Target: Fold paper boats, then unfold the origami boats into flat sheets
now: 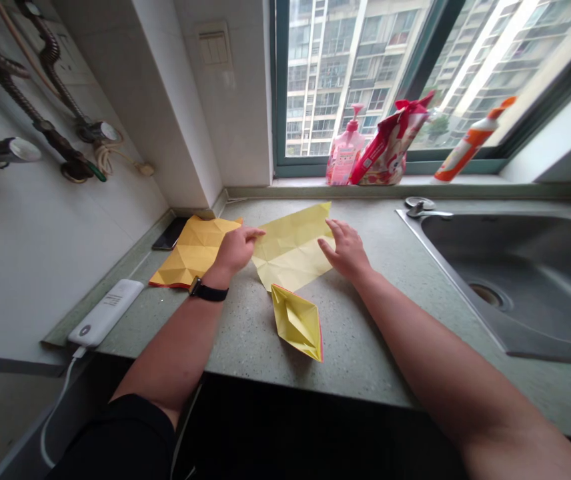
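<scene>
Sheet of pale yellow origami paper (293,247), creased into a grid of folds and lying open on the speckled grey-green worktop (365,353), directly between the two hands. Left hand (235,250) open, fingers extended and close together, fingertips (260,233) at the sheet's left edge, nothing gripped; black watch (208,289) around the wrist. Right hand (345,250) also open, fingers lightly spread, fingertips (329,230) at the sheet's right edge, nothing gripped.

Just below the gap between the hands, a folded yellow paper boat (298,321) with a red edge, lying on its side and almost touching the sheet's lower corner. Just beyond the left hand's outer side, a creased golden-orange paper sheet (193,250), its edge showing red. Farther left of that hand, a black smartphone (170,233) and a white power bank (105,312) with a white cable (60,393) trailing over the worktop's edge.

Right of the right hand, a stainless steel sink (465,230). Ahead of both hands, on the window sill (465,180), a pink pump bottle (345,150), a red-and-white bag (390,143) and an orange-and-white bottle (468,141).
</scene>
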`<state>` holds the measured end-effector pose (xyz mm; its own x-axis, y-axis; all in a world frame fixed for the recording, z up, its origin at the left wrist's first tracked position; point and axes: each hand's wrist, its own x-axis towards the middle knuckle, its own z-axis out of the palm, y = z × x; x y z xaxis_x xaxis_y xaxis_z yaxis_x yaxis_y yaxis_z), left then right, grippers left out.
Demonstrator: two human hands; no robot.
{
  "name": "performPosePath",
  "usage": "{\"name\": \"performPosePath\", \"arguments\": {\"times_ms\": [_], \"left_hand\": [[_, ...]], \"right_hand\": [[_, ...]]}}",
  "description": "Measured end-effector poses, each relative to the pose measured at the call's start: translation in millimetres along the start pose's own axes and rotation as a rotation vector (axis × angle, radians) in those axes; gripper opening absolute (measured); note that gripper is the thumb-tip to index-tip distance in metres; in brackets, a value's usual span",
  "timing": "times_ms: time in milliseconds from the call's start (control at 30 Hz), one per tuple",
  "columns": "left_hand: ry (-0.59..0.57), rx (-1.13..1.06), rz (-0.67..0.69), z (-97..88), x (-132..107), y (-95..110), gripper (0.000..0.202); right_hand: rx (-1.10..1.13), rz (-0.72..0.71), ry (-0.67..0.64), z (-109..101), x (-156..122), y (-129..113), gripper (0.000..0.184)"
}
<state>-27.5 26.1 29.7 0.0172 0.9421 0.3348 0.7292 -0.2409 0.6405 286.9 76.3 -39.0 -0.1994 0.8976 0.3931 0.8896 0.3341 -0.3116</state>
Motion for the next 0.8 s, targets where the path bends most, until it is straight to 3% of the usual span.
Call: {"name": "performPosePath", "arguments": {"times_ms": [167,300,400,533,633,700,800], "left_hand": [[0.114,-0.190,-0.266,-64.7,-6,-25,0.032],[0.219,-0.402,-0.495,-123.3,-33,-55,0.036],[0.268,-0.432,-0.651,-152.4,-56,-75,0.035],[0.286,-0.384,-0.728,-168.7,-75,-94,0.032],[0.230,-0.249,-0.713,-173.9,-78,-107,0.034],[0.182,-0.011,-0.656,-175.5,-76,-113,0.035],[0.216,0.465,-0.507,-169.5,-67,-116,0.037]], "right_hand": [[0.090,0.027,0.114,-4,1,14,0.072],[0.157,0.050,0.095,2,3,17,0.071],[0.150,0.065,0.064,6,3,18,0.072],[0.161,0.074,0.059,8,3,19,0.073],[0.201,0.067,0.079,10,2,22,0.072],[0.221,0.060,0.099,12,2,24,0.071],[0.249,0.058,0.133,14,2,26,0.070]]}}
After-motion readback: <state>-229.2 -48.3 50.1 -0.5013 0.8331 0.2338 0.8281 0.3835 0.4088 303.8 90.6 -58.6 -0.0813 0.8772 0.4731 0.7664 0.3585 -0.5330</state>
